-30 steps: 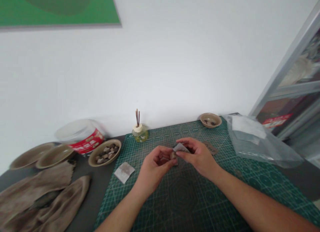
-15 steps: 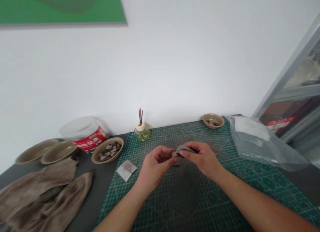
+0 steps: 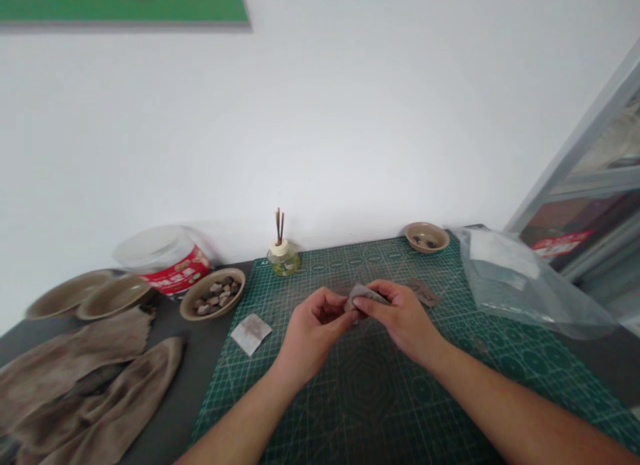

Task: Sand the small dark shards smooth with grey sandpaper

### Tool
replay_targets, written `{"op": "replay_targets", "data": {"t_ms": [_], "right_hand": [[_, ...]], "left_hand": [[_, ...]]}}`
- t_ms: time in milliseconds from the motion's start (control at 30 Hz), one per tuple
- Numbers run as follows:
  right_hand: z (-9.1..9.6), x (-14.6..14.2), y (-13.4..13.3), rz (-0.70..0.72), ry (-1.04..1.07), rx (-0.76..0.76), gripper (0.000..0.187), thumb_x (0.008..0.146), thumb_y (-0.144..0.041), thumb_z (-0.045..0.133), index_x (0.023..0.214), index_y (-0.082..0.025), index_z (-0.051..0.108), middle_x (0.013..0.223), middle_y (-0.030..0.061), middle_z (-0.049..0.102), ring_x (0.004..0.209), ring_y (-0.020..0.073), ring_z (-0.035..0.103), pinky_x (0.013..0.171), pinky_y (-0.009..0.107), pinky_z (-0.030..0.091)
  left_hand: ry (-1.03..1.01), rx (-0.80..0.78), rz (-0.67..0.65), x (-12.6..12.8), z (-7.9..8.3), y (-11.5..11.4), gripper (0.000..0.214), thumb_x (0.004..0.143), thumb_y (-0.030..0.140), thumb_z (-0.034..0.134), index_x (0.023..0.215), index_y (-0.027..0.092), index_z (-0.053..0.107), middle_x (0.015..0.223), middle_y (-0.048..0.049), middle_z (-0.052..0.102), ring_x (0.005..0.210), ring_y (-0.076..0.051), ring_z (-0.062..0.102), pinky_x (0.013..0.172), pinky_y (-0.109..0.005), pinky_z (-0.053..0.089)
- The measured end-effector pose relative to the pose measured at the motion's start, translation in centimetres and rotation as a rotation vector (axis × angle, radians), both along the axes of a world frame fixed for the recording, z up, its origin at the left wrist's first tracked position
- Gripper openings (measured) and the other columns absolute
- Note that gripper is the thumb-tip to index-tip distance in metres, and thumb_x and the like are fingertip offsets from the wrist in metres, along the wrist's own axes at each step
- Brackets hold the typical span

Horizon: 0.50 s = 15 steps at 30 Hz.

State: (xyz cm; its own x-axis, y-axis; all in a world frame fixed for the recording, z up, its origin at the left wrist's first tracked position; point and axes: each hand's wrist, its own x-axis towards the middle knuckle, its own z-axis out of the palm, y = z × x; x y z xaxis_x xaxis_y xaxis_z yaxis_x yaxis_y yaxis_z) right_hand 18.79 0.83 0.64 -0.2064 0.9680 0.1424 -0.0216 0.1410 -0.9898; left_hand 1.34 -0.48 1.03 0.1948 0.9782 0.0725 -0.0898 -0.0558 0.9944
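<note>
My left hand [image 3: 315, 328] is closed in a pinch on a small stone, now mostly hidden by fingers and a grey sheet. My right hand [image 3: 400, 315] is closed on that bent grey piece of sandpaper [image 3: 363, 292], its thumb pressing it against the stone. Both hands meet just above the green cutting mat [image 3: 300, 411]. Dark dust smudges the mat below them. Behind my right hand lies a brown piece of sandpaper [image 3: 424, 293] with marks on it. A whitish, smudged square [image 3: 251, 333] lies left of my left hand.
A bowl of stones [image 3: 215, 295] stands at the left, near two more bowls [image 3: 70, 294], a red-labelled tub [image 3: 167, 258] and a brown cloth [image 3: 115, 398]. A reed diffuser [image 3: 283, 257] stands at the back. At right are a small bowl [image 3: 427, 237] and a plastic bag [image 3: 525, 285].
The grey sandpaper has turned and now covers the stone that showed between my fingers before. My hands stay together in nearly the same place. The view has shifted slightly.
</note>
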Motion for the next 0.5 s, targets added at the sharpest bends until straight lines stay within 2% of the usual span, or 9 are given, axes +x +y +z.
{"op": "replay_targets", "data": {"t_ms": [133, 333, 500], "right_hand": [[-0.01, 0.02, 0.16, 0.038, 0.045, -0.021, 0.014, 0.079, -0.030, 0.072, 0.084, -0.018, 0.072, 0.078, 0.0018, 0.071, 0.074, 0.0167, 0.062, 0.070, 0.028, 0.047], [-0.06, -0.35, -0.06, 0.016, 0.084, -0.043, 0.017, 0.079, -0.033, 0.073, 0.085, -0.017, 0.071, 0.076, 0.0018, 0.070, 0.070, 0.0162, 0.062, 0.069, 0.028, 0.048], [0.53, 0.09, -0.28, 0.073, 0.099, -0.032, 0.016, 0.080, -0.033, 0.072, 0.085, -0.017, 0.072, 0.077, 0.0014, 0.070, 0.070, 0.0149, 0.061, 0.068, 0.027, 0.047]], "left_hand": [[-0.026, -0.023, -0.033, 0.06, -0.34, 0.09, 0.021, 0.076, 0.023, 0.075, 0.082, 0.015, 0.056, 0.077, -0.0008, 0.067, 0.071, -0.012, 0.062, 0.066, -0.024, 0.048], [-0.044, -0.013, -0.035, 0.29, -0.72, -0.19, 0.023, 0.075, 0.020, 0.076, 0.078, 0.016, 0.053, 0.073, 0.0016, 0.063, 0.069, -0.012, 0.061, 0.065, -0.023, 0.047], [-0.181, -0.053, -0.081, 0.37, -0.54, -0.59, 0.019, 0.078, 0.020, 0.073, 0.082, 0.015, 0.054, 0.078, -0.0013, 0.065, 0.070, -0.013, 0.062, 0.067, -0.027, 0.049]]}}
